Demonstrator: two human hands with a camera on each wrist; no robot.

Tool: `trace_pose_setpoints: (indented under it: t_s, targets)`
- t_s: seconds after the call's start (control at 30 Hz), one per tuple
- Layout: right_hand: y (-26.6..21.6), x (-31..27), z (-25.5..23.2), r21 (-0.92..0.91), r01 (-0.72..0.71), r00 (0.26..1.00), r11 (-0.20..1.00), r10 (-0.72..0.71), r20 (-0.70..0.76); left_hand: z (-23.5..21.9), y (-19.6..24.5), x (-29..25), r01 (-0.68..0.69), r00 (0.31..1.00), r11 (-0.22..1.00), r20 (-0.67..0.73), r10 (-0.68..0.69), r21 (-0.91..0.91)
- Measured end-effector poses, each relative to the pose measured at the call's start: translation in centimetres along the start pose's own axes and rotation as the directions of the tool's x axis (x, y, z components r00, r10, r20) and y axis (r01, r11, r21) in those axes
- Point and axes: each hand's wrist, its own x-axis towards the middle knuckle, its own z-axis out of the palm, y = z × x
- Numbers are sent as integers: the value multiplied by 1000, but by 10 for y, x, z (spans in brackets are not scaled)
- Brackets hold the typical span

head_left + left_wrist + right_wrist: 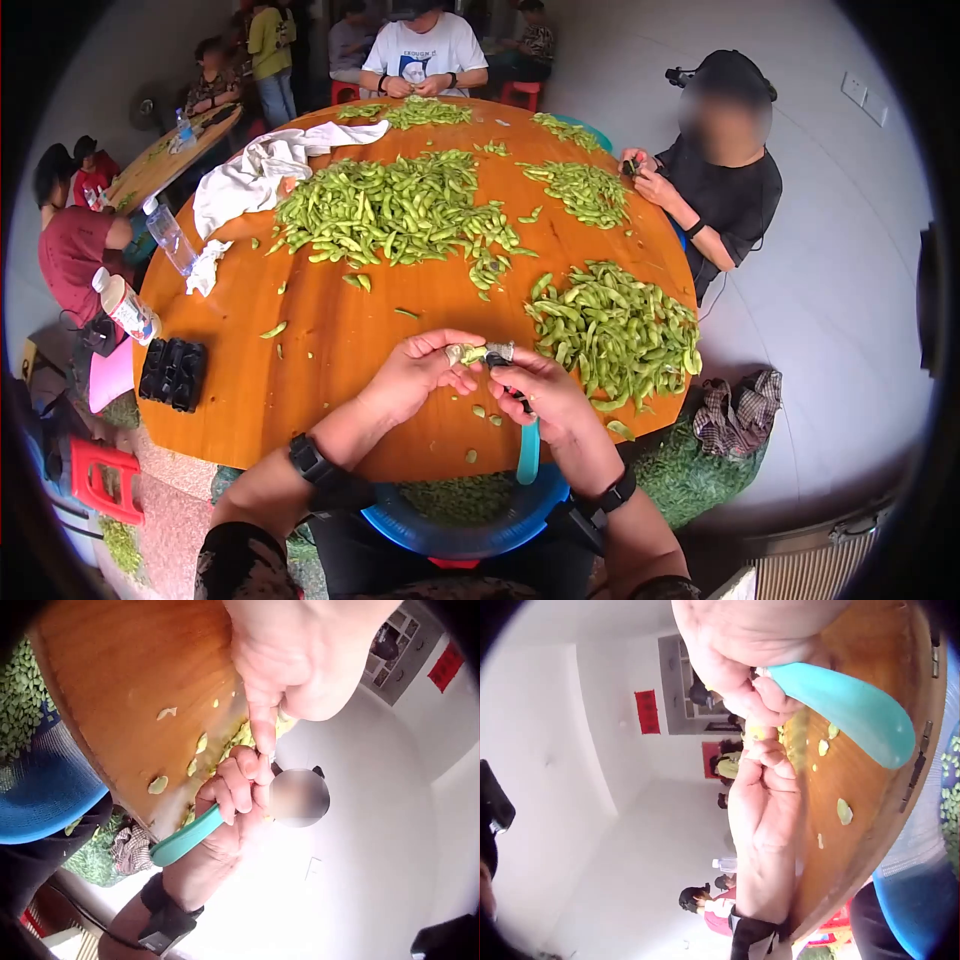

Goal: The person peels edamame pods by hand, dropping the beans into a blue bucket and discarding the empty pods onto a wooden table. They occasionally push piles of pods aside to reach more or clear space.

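Left hand [418, 378]: thumb and index fingertip brought together, pinching one end of a green pod [473, 354]; the fingertips here carry a pale covering.
Right hand [543, 388]: fingers curled round a teal handle [528, 455], thumb side up against the pod's other end; exact contact at the tips hidden by the fingers.
Pod: between the two sets of fingertips, held up over the tabletop [250, 390], beyond the far rim of the blue basin [400, 525].
Teal handle: hangs out below the right hand, its rounded end pointing down toward the right part of the basin.
Arm pose: forearms come up on either side of the basin and converge beyond it; dark bands [308, 458] at both wrists.
Near heap [615, 335]: green pods, beyond the basin and to its right.
Large heap [390, 210]: green pods, well beyond the basin.
Black tray [173, 374]: beyond the basin, well to its left.
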Motion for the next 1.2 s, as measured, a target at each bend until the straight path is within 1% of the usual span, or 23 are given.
trace_pose_setpoints:
  t_s: [0.03,0.07,0.13,0.17,0.2,0.23,0.27,0.3,0.33,0.37,0.43,0.6,0.63,0.7,0.73,0.8,0.93,1.0,1.03,1.07,1.1,1.13,1.2]
  targets:
    - [-1,0,-1,6,-8,1000,1000,8,13,1,1,0,0,1000,1000,3,0,0]
    - [-1,-1,1,5,-6,1000,1000,6,12,1,2,0,26,1000,999,2,-26,-41]
    - [1,-4,9,-223,62,986,973,-94,-138,2,2,1,52,999,995,3,-52,-81]
    - [4,-4,11,-224,62,986,973,-94,-138,2,-1,1,-16,1000,997,-7,17,76]
    - [6,-4,13,-340,112,978,934,-165,-131,2,-4,1,-82,996,970,-6,86,231]
    - [7,-4,16,-452,158,966,878,-233,-114,0,-7,2,-84,996,970,-8,88,230]
    - [7,-5,19,-454,158,966,877,-232,-112,-3,-9,3,-95,995,954,5,98,283]
    - [5,-7,22,-504,187,960,843,-266,-88,-4,-11,3,-105,994,936,19,105,336]
    - [5,-8,25,-551,216,953,806,-298,-63,-4,-11,2,-105,994,936,16,106,335]
    - [5,-7,25,-552,215,953,806,-297,-62,-3,-11,2,-114,993,938,19,115,327]
    - [5,-5,23,-484,174,968,858,-240,-76,-1,-10,0,-126,992,940,20,126,316]
    - [6,-5,24,-483,178,965,857,-247,-83,3,-4,-2,-65,997,963,-27,75,262]
    - [6,-6,25,-470,165,967,867,-236,-95,3,-5,-2,-65,997,963,-28,75,262]
    - [10,-6,26,-473,170,967,865,-239,-90,2,-8,-1,-18,996,945,-82,47,325]
    - [12,-6,25,-475,174,966,863,-243,-87,1,-8,-1,-17,996,945,-82,47,326]
    - [15,-4,22,-470,187,964,863,-252,-80,-1,-6,-2,-2,1000,966,-26,9,257]
    - [13,-8,23,-488,202,956,849,-278,-89,5,-4,-4,28,999,973,-44,-18,227]
    - [14,-9,21,-510,212,953,834,-292,-82,3,-6,-3,-9,1000,965,5,8,262]
    - [15,-9,21,-532,220,950,818,-304,-75,3,-6,-3,-10,1000,965,5,8,263]
    - [15,-9,21,-532,221,950,818,-305,-74,4,-5,-3,-3,1000,952,-13,8,305]
    - [16,-10,22,-501,231,948,834,-308,-76,4,-4,-3,5,999,938,-33,7,347]
    - [16,-10,23,-470,241,947,849,-311,-78,3,-6,-2,5,999,938,-34,7,348]
    - [19,-9,23,-461,237,949,856,-306,-81,1,-10,-2,-50,997,867,-32,75,495]
